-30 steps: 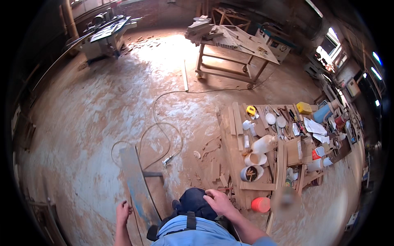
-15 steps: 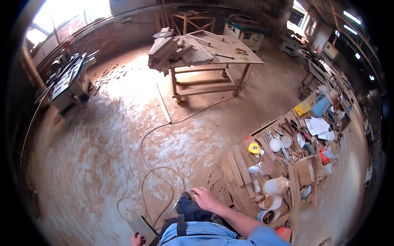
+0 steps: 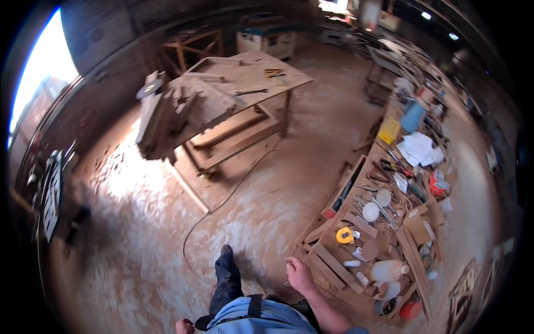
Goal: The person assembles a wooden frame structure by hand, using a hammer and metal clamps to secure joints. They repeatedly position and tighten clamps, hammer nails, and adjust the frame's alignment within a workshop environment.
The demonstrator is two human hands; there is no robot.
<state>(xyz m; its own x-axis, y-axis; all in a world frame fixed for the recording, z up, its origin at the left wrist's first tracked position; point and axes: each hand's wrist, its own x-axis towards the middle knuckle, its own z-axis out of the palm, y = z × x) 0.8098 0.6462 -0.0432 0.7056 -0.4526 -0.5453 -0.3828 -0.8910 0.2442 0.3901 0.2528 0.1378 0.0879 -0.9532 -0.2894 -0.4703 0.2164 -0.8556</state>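
Note:
My right hand (image 3: 299, 275) hangs at my right side with its fingers curled, beside the near left edge of a cluttered workbench (image 3: 332, 282). Whether it holds anything is hidden by the fingers. At the lower edge my left hand (image 3: 184, 326) shows only in part, small and curled beside my hip; what it may hold cannot be made out. Nearest the right hand on the bench lie wooden strips (image 3: 328, 266), a yellow tape measure (image 3: 345, 235) and a whitish plastic bottle (image 3: 387, 270).
A wheeled wooden table (image 3: 261, 72) bears stacked wood strips (image 3: 172, 119) and a wrench (image 3: 251, 92). From under it a cable (image 3: 192, 225) runs across the dusty floor, past a loose batten (image 3: 189, 189). Machines stand at the left (image 3: 53, 195) and at the back (image 3: 267, 42).
The view has turned right and moved forward, so the wheeled table sits farther left and closer. One leg is now stretched out ahead. My right hand has swung nearer the bench.

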